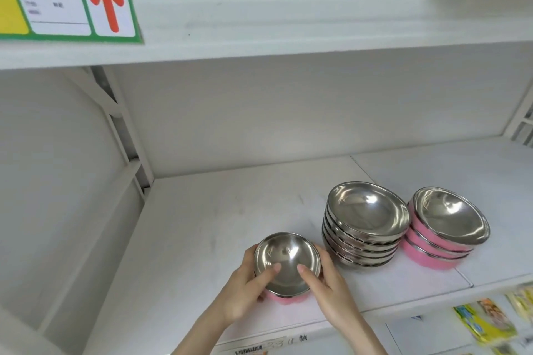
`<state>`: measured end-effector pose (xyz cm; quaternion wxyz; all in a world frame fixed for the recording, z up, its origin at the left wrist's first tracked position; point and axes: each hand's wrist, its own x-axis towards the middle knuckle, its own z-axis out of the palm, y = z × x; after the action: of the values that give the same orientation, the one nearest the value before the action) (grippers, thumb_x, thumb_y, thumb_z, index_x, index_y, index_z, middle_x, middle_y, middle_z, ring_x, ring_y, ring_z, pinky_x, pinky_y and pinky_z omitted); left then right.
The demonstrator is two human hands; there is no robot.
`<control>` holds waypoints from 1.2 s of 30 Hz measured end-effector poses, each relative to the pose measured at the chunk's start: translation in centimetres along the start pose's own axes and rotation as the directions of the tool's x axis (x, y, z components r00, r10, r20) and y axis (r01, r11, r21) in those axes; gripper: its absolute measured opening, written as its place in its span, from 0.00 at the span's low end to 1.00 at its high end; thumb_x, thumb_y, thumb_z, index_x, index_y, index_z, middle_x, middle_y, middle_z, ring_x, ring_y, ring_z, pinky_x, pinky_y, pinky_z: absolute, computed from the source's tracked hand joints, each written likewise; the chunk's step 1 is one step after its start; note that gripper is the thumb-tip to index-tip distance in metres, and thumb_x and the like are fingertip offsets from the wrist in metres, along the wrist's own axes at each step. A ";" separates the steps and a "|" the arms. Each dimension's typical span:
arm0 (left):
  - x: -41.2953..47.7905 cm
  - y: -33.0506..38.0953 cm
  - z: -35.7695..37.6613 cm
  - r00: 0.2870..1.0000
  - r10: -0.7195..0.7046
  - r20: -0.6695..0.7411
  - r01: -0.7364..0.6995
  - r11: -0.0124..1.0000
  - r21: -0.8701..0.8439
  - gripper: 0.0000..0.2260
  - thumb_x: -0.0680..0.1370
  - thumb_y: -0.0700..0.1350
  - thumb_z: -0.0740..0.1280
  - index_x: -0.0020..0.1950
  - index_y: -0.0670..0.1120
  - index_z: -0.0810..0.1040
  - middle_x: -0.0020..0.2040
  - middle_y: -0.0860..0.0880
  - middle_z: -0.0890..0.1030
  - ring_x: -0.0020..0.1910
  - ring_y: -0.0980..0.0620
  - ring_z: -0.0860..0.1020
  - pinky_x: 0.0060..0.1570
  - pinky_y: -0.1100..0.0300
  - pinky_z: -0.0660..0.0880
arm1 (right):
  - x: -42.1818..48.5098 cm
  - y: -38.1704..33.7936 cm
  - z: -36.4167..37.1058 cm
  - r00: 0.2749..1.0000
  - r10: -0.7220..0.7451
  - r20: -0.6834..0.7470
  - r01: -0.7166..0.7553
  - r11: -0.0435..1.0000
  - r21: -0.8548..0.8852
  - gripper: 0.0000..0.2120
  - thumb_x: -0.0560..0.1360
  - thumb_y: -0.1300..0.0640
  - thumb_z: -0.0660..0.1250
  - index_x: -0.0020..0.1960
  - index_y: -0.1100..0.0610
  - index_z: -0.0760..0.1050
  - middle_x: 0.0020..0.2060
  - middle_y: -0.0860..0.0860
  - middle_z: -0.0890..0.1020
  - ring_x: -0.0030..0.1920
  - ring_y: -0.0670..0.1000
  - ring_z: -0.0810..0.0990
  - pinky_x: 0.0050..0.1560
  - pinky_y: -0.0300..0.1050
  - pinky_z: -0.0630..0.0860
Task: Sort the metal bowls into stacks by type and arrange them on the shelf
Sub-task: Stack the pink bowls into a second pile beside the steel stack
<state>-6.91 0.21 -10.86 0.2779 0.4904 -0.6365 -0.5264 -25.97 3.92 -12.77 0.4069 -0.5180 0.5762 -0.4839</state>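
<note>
A small pink-sided metal bowl [287,261] sits near the front of the white shelf [207,228]. My left hand [245,288] grips its left rim and my right hand [326,285] grips its right rim, both thumbs resting inside. To the right stands a stack of several plain steel bowls [364,225]. Further right is a stack of three larger pink-sided bowls [445,228]. The base of the bowl I hold is hidden by my hands.
An upper shelf [288,23] overhangs, carrying a green-bordered label with a red arrow [106,0]. The shelf upright [127,138] stands at the left. Below the shelf's front edge at the right lie yellow packets [484,323].
</note>
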 end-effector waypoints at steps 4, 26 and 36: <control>-1.3 0.1 -0.2 1.000 -0.001 -0.008 0.001 1.000 -0.018 0.27 0.70 0.66 0.64 0.67 0.62 0.64 0.53 0.54 0.81 0.45 0.54 0.82 0.47 0.56 0.80 | -0.7 -0.6 0.0 1.000 0.005 0.021 -0.005 1.000 0.024 0.19 0.77 0.56 0.67 0.65 0.43 0.69 0.59 0.39 0.79 0.59 0.34 0.75 0.54 0.27 0.71; -7.2 8.6 10.9 0.979 0.080 -0.190 -0.092 0.994 -0.057 0.19 0.73 0.62 0.64 0.62 0.64 0.64 0.46 0.61 0.82 0.38 0.58 0.81 0.34 0.69 0.73 | -5.2 -4.5 -12.1 0.980 -0.039 0.194 0.039 0.999 0.006 0.27 0.77 0.48 0.65 0.74 0.43 0.61 0.67 0.36 0.71 0.68 0.37 0.67 0.70 0.43 0.64; -6.8 14.2 19.7 0.962 0.164 -0.218 -0.165 0.986 0.011 0.18 0.79 0.55 0.64 0.67 0.56 0.64 0.49 0.55 0.81 0.35 0.59 0.80 0.32 0.72 0.71 | -6.9 -4.6 -22.2 0.980 -0.117 0.159 0.108 0.992 0.063 0.23 0.77 0.50 0.66 0.70 0.38 0.65 0.65 0.30 0.72 0.68 0.33 0.67 0.65 0.35 0.67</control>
<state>-26.34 13.76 -2.10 0.3906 0.4897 -0.6388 -0.4467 -45.62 13.82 -4.07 0.4383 -0.5763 0.4975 -0.4777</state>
